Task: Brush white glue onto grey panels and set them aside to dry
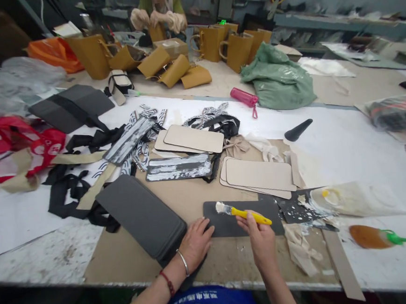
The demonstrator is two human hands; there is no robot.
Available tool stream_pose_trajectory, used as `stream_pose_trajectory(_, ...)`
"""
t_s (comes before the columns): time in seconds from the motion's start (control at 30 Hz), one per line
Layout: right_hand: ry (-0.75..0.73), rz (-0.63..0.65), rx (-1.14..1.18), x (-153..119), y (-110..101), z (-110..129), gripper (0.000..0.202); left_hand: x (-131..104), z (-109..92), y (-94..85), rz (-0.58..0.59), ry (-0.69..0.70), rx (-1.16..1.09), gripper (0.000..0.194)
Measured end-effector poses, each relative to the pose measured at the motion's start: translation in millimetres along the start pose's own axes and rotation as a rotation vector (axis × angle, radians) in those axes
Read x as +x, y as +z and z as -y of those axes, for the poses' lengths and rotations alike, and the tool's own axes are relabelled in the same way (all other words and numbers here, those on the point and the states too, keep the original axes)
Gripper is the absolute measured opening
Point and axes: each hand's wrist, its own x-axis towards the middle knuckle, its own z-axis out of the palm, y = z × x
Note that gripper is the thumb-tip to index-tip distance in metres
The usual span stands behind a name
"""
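A paintbrush (252,215) with a yellow handle is gripped in my right hand (262,238); white paste coats its bristles, which are over the left part of a dark grey rectangular panel (244,223). My left hand (196,239) lies with fingers extended at that panel's left edge. A stack of dark grey panels (141,213) sits just left of it. Farther back lies a dark panel streaked with white paste (178,168), and a second streaked panel (130,141) rests on black straps. Beige panels (259,173) are piled to the right, with more beige panels (193,138) behind.
A paste-spattered bag (354,199) and a glue bottle (371,237) lie at right. Black straps (66,195) tangle at left. A green plastic bag (278,80), a pink pouch (243,97) and tan bags (175,70) stand farther back. A person (159,15) works across the table.
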Motion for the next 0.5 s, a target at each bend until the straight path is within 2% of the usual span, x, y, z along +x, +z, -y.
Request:
stream_pose_trajectory(0.1,0.015,0.028,-0.027,2,16,-12,0.054,-1,1,0.3,0.058,-0.003,0.033,0.048)
stream_pose_trajectory(0.27,0.027,0.049,-0.097,8,29,-30,0.052,1,6,2.0,0.0,0.027,0.025,0.042)
stream_pose_trajectory(0.37,-0.008,0.015,-0.14,12,24,-31,0.049,0,10,7.0,-0.059,0.056,0.03,0.039)
stream_pose_trajectory(0.5,-0.048,-0.092,-0.192,23,-4,-24,0.05,-3,16,15.9,-0.126,0.09,0.068,0.035)
